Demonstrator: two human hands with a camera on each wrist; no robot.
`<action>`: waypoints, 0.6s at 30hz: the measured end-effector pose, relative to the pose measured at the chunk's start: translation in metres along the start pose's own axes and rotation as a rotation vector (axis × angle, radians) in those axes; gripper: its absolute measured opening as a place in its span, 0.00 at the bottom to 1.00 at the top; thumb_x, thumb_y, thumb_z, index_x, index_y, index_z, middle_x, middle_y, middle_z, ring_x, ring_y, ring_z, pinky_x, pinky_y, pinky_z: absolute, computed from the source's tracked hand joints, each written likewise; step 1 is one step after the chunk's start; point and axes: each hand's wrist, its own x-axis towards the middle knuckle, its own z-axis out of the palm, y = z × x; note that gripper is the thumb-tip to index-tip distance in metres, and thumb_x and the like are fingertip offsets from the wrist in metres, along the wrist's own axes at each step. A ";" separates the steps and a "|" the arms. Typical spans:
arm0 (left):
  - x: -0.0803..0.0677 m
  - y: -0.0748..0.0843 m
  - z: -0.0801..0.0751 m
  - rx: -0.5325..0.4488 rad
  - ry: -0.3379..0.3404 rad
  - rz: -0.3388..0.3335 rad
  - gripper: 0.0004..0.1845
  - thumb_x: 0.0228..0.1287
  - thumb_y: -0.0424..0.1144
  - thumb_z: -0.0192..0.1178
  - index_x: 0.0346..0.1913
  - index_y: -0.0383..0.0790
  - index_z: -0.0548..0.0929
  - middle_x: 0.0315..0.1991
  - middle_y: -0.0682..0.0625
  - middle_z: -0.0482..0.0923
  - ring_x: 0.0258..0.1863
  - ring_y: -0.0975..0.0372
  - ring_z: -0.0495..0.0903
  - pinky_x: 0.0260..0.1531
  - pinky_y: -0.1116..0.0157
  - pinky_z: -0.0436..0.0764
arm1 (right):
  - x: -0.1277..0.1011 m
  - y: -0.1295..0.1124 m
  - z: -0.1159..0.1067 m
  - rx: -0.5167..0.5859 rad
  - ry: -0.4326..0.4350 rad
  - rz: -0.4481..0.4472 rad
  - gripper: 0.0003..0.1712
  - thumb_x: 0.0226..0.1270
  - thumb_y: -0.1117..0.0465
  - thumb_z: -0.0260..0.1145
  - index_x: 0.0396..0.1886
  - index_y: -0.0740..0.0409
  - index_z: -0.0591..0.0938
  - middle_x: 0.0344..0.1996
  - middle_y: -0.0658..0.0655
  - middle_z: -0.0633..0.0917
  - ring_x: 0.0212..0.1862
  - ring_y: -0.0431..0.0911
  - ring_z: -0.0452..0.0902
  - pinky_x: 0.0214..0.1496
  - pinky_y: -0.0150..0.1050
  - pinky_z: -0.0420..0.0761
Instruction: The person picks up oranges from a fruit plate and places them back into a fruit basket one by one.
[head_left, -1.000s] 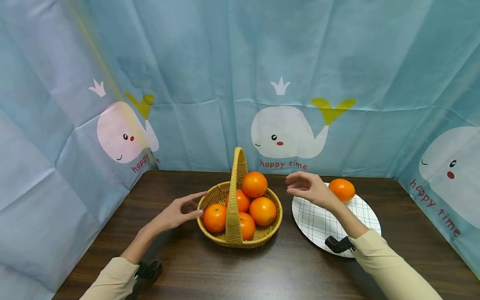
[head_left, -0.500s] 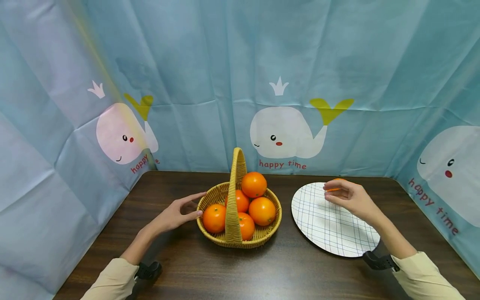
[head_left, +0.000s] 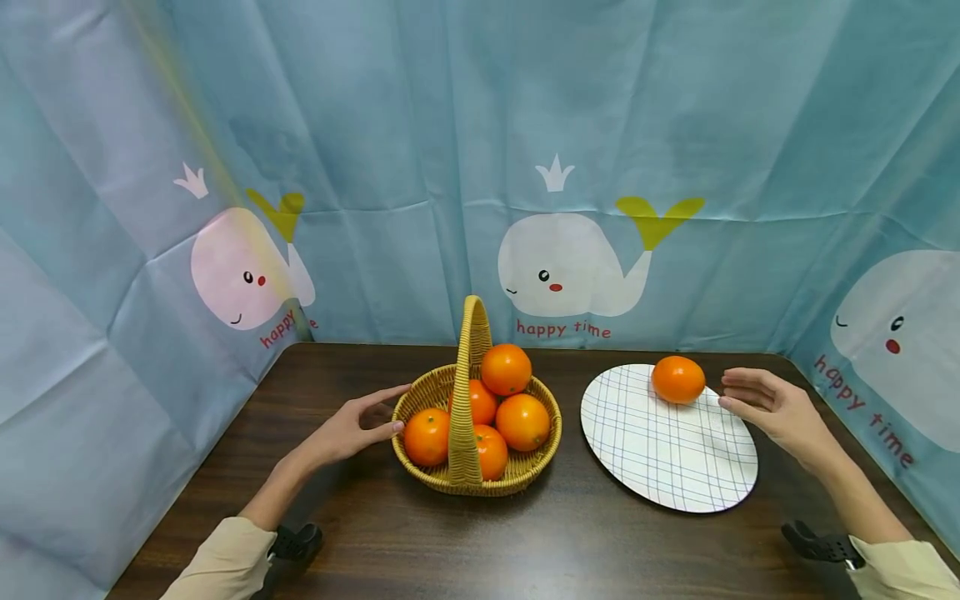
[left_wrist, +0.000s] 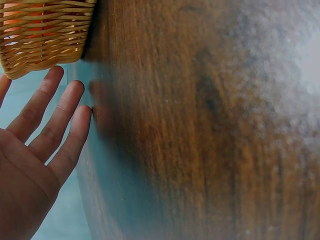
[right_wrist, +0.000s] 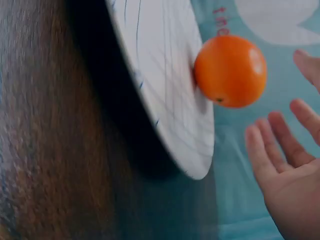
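Note:
A yellow wicker basket (head_left: 517,485) with a tall arched handle stands mid-table, holding several oranges (head_left: 523,422). My left hand (head_left: 348,429) rests at its left side, thumb and index finger touching the rim. In the left wrist view the other fingers of that hand (left_wrist: 45,145) extend, spread, just below the woven wall (left_wrist: 47,42). To the right, a single orange (head_left: 678,380) lies on the far part of a white round plate (head_left: 660,454) with a grid pattern. Beyond the plate's right edge, my right hand (head_left: 776,417) hovers with loosely bent fingers, holding nothing, apart from the orange.
The dark wooden table (head_left: 525,550) carries the basket and plate side by side, with a gap between them. A light blue curtain (head_left: 390,250) with printed whales hangs behind the table and along both sides.
My right hand has moved right, from between basket and plate, across the plate and past the orange, which is uncovered again. The left hand and basket have stayed in place.

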 end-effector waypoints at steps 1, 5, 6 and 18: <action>0.000 0.000 0.000 0.000 0.000 -0.001 0.32 0.73 0.46 0.63 0.77 0.49 0.68 0.69 0.44 0.72 0.57 0.48 0.77 0.53 0.43 0.78 | 0.001 0.002 -0.001 -0.016 -0.004 0.019 0.31 0.72 0.62 0.69 0.69 0.68 0.70 0.60 0.68 0.76 0.56 0.43 0.78 0.46 0.22 0.77; 0.000 0.002 0.000 0.000 0.000 -0.007 0.32 0.73 0.47 0.63 0.77 0.48 0.68 0.69 0.43 0.72 0.57 0.47 0.77 0.54 0.42 0.77 | 0.009 0.009 0.000 -0.039 -0.073 0.115 0.45 0.72 0.56 0.70 0.78 0.67 0.57 0.69 0.76 0.64 0.64 0.67 0.67 0.51 0.33 0.81; 0.000 0.002 0.000 0.000 -0.001 -0.009 0.33 0.73 0.47 0.63 0.77 0.49 0.68 0.69 0.43 0.71 0.58 0.47 0.77 0.54 0.41 0.77 | 0.011 0.011 0.001 -0.036 -0.092 0.138 0.48 0.72 0.55 0.70 0.79 0.67 0.53 0.70 0.77 0.61 0.65 0.71 0.64 0.54 0.41 0.81; -0.001 0.004 0.000 -0.001 -0.005 -0.018 0.33 0.73 0.48 0.62 0.77 0.48 0.68 0.69 0.43 0.71 0.58 0.47 0.77 0.54 0.42 0.77 | 0.046 0.012 0.013 0.027 -0.213 0.161 0.55 0.68 0.58 0.73 0.81 0.66 0.46 0.72 0.80 0.53 0.69 0.76 0.54 0.64 0.65 0.64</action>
